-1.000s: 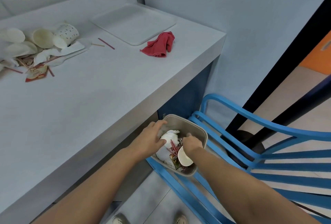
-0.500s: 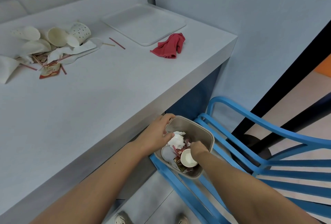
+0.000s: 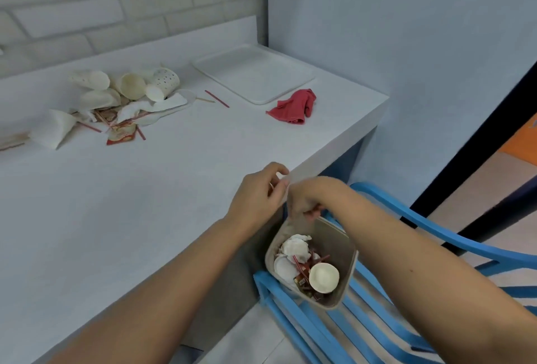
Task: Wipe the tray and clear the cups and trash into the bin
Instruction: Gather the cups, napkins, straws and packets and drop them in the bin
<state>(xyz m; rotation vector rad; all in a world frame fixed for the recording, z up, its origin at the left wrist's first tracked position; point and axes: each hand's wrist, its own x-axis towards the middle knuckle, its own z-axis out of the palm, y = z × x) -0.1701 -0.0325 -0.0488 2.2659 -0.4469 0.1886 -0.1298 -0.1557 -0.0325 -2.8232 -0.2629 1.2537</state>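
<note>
Tray [image 3: 252,73] sits bare far right on the counter [image 3: 145,203] beside a red cloth [image 3: 293,106]; bin [image 3: 340,250], near right, holds some trash, but a cup pile [image 3: 130,87] waits far left. Left hand [image 3: 258,195] and right hand [image 3: 305,201] curl above the bin; whether either pinches anything, I cannot tell.

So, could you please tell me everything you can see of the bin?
The bin is small, beige, plastic-looking, with rounded corners and an open top. It sits tilted on the blue slatted chair beside the counter, holding crumpled white paper, red straws, wrappers and a paper cup. The right hand hovers at its far rim.
</note>
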